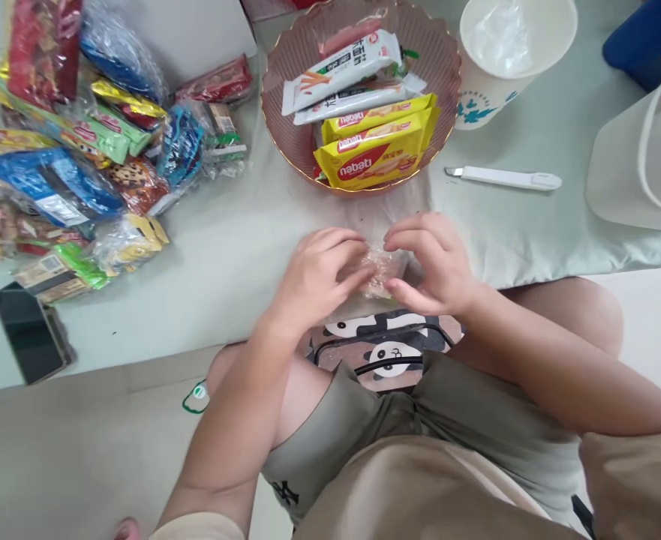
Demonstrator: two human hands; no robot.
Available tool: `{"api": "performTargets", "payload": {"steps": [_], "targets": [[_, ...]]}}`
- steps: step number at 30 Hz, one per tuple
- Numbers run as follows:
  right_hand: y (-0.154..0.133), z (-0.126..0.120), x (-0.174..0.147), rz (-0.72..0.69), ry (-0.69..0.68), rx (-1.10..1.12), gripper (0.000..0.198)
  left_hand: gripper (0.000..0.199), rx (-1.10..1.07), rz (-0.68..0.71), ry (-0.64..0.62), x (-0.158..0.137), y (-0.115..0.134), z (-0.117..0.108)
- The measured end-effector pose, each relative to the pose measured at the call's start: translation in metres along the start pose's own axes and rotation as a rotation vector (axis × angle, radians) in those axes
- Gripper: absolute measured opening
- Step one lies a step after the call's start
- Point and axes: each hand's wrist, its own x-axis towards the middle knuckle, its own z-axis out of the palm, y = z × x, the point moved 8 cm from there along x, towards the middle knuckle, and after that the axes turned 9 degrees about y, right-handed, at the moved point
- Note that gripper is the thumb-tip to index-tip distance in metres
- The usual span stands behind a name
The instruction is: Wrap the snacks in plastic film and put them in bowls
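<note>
Clear packet (380, 280) lies between your left hand (317, 274), curled at it, grip unclear, and your right hand (438, 264), thumb and fingers apart. Handling it seems the step; next likely needs a steady pinch.

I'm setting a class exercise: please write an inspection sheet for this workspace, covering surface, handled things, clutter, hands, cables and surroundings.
Surface: pale green cloth-covered table, slightly creased.
Handled things: small transparent plastic packet between the hands; pinkish ribbed gold-rimmed bowl beyond, holding yellow Nabati packets and white packets.
Clutter: mixed pile of colourful wrapped snacks and black rectangular phone, left; white-handled cutter with metal tip, right.
Hands: left hand at packet, grip unclear; right hand beside it, thumb and fingertips parted.
Cables: nothing seen.
Surroundings: white cup with blue leaf print, transparent plastic inside; white plastic bucket, far right.
</note>
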Motion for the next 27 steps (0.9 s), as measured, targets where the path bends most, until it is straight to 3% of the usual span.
{"api": "performTargets", "payload": {"steps": [5, 8, 12, 16, 19, 23, 25, 27], "targets": [[0.002, 0.007, -0.012, -0.038, -0.009, 0.016, 0.050, 0.025, -0.190, -0.253, 0.219, 0.003, -0.016, -0.012], [0.003, 0.008, -0.013, -0.031, -0.051, 0.017, 0.019, 0.029, -0.350, -0.388, 0.375, 0.000, -0.034, -0.024], [0.015, 0.002, -0.007, 0.137, -0.102, 0.140, 0.013, 0.025, -0.543, -0.573, 0.547, -0.007, -0.064, -0.039], [0.030, -0.017, -0.004, 0.272, -0.027, 0.154, 0.013, 0.017, -0.620, -0.763, 0.666, -0.018, -0.086, -0.053], [0.047, -0.036, -0.009, 0.376, 0.093, 0.117, 0.016, 0.014, -0.588, -0.803, 0.749, -0.029, -0.095, -0.064], [0.073, -0.055, -0.021, 0.494, 0.197, 0.022, 0.024, 0.018, -0.469, -0.762, 0.688, -0.036, -0.109, -0.065], [0.079, -0.064, -0.025, 0.506, 0.294, 0.052, 0.028, 0.020, -0.452, -0.801, 0.708, -0.042, -0.119, -0.067], [0.077, -0.067, -0.023, 0.448, 0.356, 0.139, 0.028, 0.023, -0.453, -0.764, 0.810, -0.045, -0.121, -0.077]]}}
